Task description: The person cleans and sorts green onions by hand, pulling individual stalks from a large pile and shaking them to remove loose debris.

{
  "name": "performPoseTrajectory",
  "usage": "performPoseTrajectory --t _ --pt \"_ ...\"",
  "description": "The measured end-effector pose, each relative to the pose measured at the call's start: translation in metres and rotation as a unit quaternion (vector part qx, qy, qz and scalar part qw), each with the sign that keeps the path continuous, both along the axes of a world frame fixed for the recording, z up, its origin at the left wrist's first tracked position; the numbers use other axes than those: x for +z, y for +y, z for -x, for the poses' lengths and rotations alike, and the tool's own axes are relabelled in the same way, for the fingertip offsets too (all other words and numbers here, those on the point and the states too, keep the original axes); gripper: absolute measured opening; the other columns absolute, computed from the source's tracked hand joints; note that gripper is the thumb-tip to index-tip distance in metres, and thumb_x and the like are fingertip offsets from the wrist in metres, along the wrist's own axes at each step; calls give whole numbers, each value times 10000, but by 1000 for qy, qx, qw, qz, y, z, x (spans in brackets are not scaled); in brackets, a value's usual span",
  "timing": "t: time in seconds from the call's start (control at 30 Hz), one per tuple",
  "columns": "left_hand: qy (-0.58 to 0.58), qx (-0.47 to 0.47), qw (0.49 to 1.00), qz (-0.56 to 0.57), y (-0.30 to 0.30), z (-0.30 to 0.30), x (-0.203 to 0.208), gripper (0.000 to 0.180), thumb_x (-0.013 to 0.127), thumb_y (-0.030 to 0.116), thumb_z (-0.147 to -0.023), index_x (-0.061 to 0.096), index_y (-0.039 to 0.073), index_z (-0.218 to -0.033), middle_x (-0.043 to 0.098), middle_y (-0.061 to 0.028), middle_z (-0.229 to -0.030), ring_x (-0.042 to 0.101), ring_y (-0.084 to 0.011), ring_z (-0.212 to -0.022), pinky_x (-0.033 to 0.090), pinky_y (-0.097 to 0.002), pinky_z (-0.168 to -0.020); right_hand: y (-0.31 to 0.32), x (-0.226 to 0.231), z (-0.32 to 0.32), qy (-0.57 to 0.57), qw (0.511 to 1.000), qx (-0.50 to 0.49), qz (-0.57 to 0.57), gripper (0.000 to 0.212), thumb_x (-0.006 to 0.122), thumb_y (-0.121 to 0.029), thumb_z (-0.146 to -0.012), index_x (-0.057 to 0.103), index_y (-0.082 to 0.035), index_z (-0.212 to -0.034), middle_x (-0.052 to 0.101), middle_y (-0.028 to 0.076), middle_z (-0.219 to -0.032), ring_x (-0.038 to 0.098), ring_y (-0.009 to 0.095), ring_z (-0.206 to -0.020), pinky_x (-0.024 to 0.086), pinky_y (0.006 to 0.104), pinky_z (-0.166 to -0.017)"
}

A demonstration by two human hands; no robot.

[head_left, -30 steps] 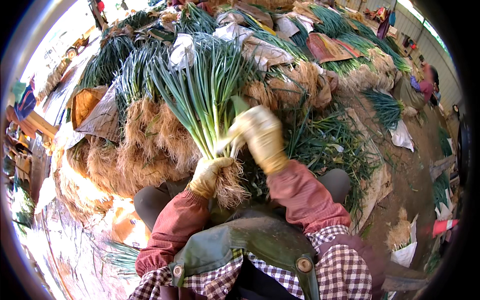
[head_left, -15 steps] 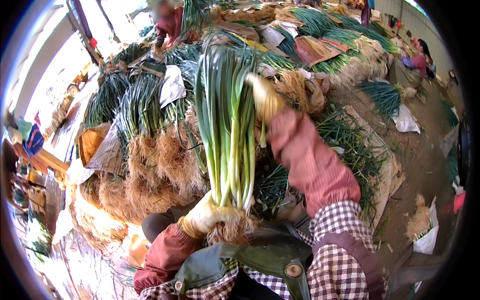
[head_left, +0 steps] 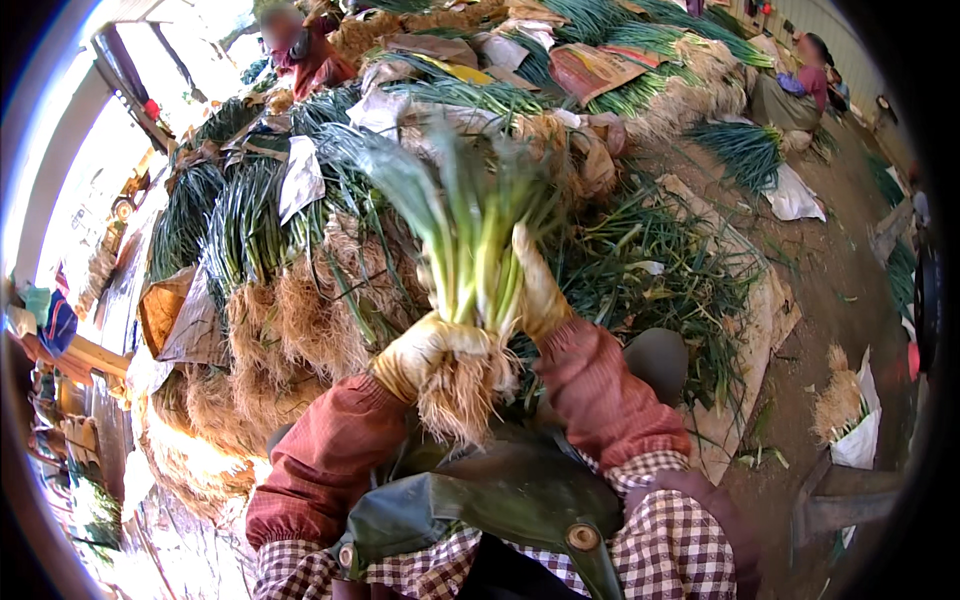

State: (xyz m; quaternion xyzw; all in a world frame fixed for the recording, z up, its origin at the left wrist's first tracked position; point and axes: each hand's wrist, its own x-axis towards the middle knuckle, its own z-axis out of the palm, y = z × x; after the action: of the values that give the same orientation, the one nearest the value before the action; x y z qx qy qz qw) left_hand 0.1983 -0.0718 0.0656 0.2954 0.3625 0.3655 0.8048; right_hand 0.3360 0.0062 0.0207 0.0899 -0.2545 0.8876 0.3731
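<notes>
A bunch of green onions [head_left: 462, 255] stands roughly upright before my lap, its green tops blurred and fanned out. My left hand [head_left: 428, 352], in a yellowish glove, is closed round the stalk bases just above the pale brown roots [head_left: 460, 400]. Higher on the white stalks, my gloved right hand [head_left: 542, 288] clasps the bunch from the right side, thumb pointing up. What looks like its fingertips peeks out at the stalks' left edge; the rest of those fingers are hidden behind.
Root-on onion bundles [head_left: 245, 215] are heaped at the left. Loose green leaves [head_left: 665, 300] lie on a sheet [head_left: 745, 395] at the right. A co-worker [head_left: 310, 55] is at the far left, another person [head_left: 810, 85] at the far right. A low stool [head_left: 850, 495] stands near right.
My right hand has come down from beside the leaves onto the stalks above my left hand. The bunch has been raised slightly at the roots, and its tops now spread and blur.
</notes>
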Motion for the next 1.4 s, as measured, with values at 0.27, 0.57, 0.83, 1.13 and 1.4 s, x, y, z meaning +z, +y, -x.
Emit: performPoseTrajectory --t 0.27,0.57,0.83,1.13,1.4 --pt "-189 -40 978 81 11 -27 19 410 609 149 -837 494 -37 -1184 640 -171 -937 647 -256 -796 545 -361 -712 40 45 -34 92 975 -198 48 381 569 -118 -850 467 17 -1191 571 116 -1022 557 184 -818 475 332 -787" --pt "47 195 978 -59 -44 15 25 309 457 301 -967 529 65 -783 283 50 -444 236 -70 -333 206 -238 -318 126 -16 -151 39 940 -309 137 314 519 -105 -852 483 53 -1122 557 96 -858 540 233 -802 479 347 -772" --pt "457 236 798 -313 -32 42 -47 123 638 89 -843 619 38 -954 612 -51 -838 573 -141 -708 465 -244 -599 137 -47 -140 51 891 -373 255 148 554 -85 -833 507 -28 -961 566 91 -857 557 238 -777 500 408 -749" --pt "280 313 903 -92 9 -12 -32 593 544 398 -882 364 78 -1347 427 -183 -1317 469 -319 -1149 377 -496 -943 103 -40 -76 27 861 -421 283 142 613 -91 -811 547 -28 -920 575 98 -880 589 236 -788 527 431 -788" --pt "-72 213 974 24 37 31 -82 362 537 297 -920 473 94 -1212 601 -109 -1030 608 -205 -859 520 -349 -768 45 -66 -11 -13 906 -292 306 144 596 -19 -818 587 15 -958 621 103 -919 606 215 -849 498 398 -872"
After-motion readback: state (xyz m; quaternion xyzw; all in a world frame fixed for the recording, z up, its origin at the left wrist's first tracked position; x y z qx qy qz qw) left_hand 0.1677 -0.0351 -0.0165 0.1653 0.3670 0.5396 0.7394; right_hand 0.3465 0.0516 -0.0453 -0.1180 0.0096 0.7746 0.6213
